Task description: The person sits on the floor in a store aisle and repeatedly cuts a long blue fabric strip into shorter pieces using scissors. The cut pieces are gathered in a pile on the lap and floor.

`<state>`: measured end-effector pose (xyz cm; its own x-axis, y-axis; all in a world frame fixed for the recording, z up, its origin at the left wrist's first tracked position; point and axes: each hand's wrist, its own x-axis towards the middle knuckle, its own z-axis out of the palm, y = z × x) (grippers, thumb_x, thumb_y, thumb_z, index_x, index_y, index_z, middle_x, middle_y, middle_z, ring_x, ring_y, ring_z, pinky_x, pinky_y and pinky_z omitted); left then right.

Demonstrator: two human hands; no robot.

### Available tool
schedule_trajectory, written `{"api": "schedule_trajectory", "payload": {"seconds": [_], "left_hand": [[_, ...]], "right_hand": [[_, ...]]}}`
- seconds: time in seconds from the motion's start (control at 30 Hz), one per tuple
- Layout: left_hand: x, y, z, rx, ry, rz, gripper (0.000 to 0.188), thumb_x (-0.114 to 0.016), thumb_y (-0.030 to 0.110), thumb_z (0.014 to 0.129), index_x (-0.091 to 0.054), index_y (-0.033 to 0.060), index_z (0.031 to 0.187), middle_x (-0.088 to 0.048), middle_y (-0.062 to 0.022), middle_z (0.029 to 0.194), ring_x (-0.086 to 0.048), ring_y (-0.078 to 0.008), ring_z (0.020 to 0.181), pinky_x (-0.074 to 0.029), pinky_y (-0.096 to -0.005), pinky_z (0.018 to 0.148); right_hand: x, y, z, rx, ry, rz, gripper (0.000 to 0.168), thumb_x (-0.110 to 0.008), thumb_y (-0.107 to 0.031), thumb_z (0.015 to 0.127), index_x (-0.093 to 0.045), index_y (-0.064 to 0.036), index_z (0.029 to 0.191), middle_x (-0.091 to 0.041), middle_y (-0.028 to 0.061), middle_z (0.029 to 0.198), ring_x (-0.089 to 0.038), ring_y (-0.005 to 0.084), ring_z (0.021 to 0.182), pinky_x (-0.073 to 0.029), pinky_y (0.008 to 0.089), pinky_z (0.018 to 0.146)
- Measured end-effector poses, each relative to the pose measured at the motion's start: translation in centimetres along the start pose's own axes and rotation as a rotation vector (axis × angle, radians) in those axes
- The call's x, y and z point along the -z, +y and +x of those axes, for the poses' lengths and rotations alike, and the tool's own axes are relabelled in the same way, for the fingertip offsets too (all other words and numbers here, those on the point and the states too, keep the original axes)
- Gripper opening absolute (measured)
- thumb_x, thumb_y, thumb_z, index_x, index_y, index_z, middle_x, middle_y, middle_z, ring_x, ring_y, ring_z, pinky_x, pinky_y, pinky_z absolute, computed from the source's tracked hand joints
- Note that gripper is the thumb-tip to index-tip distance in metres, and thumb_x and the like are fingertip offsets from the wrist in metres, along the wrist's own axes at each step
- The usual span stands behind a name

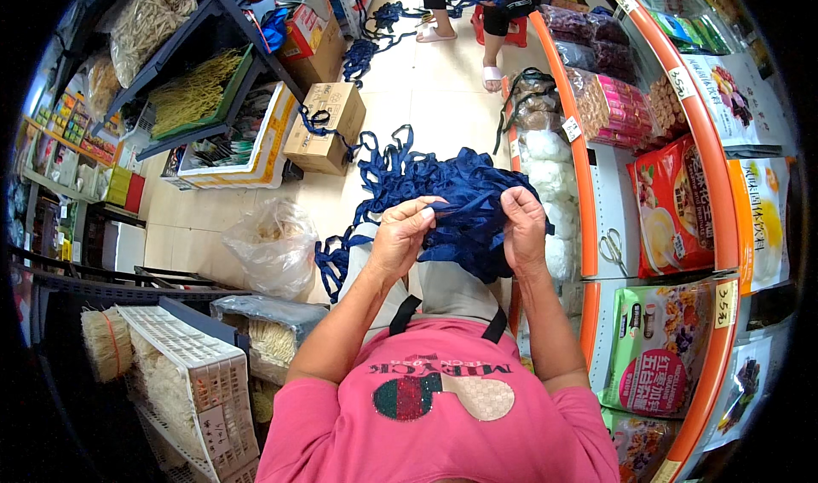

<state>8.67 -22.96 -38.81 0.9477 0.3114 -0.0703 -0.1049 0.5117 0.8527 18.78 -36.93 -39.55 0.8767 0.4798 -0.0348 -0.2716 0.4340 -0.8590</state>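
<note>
A heap of navy-blue fabric strips [476,183] lies over my lap, with looped ends hanging out to the left. My left hand [402,230] pinches a piece of this fabric between thumb and forefinger. At the heap's right side, my right hand [525,227] has its fingers curled on the fabric, with the thumb pressed to the forefinger. A short stretch of navy cloth spans the gap between both hands. What lies under the curled fingers is hidden.
Shelves with orange edges [578,195] hold bagged foods on my right; scissors [612,250] lie there. To the left are a clear plastic bag [271,246], a cardboard box [326,125] and a white basket of noodles [220,387]. Ahead, a seated person [505,10] handles navy strips.
</note>
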Motion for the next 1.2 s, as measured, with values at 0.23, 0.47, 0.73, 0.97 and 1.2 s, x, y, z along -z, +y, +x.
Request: {"api": "schedule_trajectory", "payload": {"seconds": [0.23, 0.47, 0.73, 0.97, 1.2], "left_hand": [[-0.6, 0.0, 0.3, 0.142, 0.229, -0.010, 0.015, -0.045, 0.016, 0.079, -0.045, 0.0056, 0.068, -0.051, -0.0057, 0.066, -0.054, -0.0146, 0.059, -0.038, -0.0227, 0.038], [-1.2, -0.5, 0.9, 0.060, 0.276, 0.431, 0.003, -0.047, 0.006, 0.073, -0.046, 0.0038, 0.072, -0.047, -0.0016, 0.061, -0.049, -0.0079, 0.044, -0.031, -0.0156, 0.028], [-0.7, 1.8, 0.6, 0.166, -0.203, 0.463, 0.011, -0.051, 0.011, 0.068, -0.056, 0.0009, 0.070, -0.045, -0.0022, 0.090, -0.046, -0.0077, 0.062, -0.036, -0.0183, 0.051], [-0.4, 5.8, 0.3, 0.091, -0.240, 0.614, 0.011, -0.061, 0.008, 0.062, -0.054, 0.0000, 0.060, -0.043, -0.0042, 0.093, -0.040, -0.0104, 0.083, -0.031, -0.0235, 0.070], [-2.2, 9.9, -0.5, -0.091, 0.016, 0.437, 0.017, -0.054, 0.013, 0.070, -0.056, -0.0032, 0.067, -0.053, -0.0070, 0.060, -0.050, -0.0130, 0.054, -0.040, -0.0236, 0.056]], "right_hand": [[1.2, 1.4, 0.8, 0.004, -0.021, 0.100, 0.009, -0.046, -0.012, 0.079, -0.049, -0.005, 0.074, -0.050, -0.0018, 0.066, -0.046, 0.0053, 0.061, -0.037, 0.0179, 0.060], [-1.8, 0.2, -0.2, -0.016, -0.063, -0.032, 0.012, -0.045, -0.013, 0.080, -0.049, -0.005, 0.072, -0.044, -0.0042, 0.063, -0.040, 0.0037, 0.060, -0.034, 0.0166, 0.058], [-1.2, 0.5, 0.1, -0.025, -0.167, -0.118, 0.011, -0.048, -0.012, 0.078, -0.050, -0.005, 0.070, -0.045, -0.0061, 0.064, -0.037, 0.0004, 0.058, -0.030, 0.0137, 0.051], [-1.2, 0.4, 0.0, -0.135, -0.359, -0.223, 0.006, -0.056, -0.006, 0.071, -0.051, -0.004, 0.073, -0.047, -0.0051, 0.065, -0.041, 0.0022, 0.058, -0.034, 0.0149, 0.053], [0.2, 3.9, 0.9, 0.198, -0.459, -0.868, 0.029, -0.058, -0.009, 0.054, -0.049, 0.001, 0.080, -0.052, 0.0135, 0.068, -0.051, 0.0246, 0.062, -0.040, 0.0293, 0.058]]}}
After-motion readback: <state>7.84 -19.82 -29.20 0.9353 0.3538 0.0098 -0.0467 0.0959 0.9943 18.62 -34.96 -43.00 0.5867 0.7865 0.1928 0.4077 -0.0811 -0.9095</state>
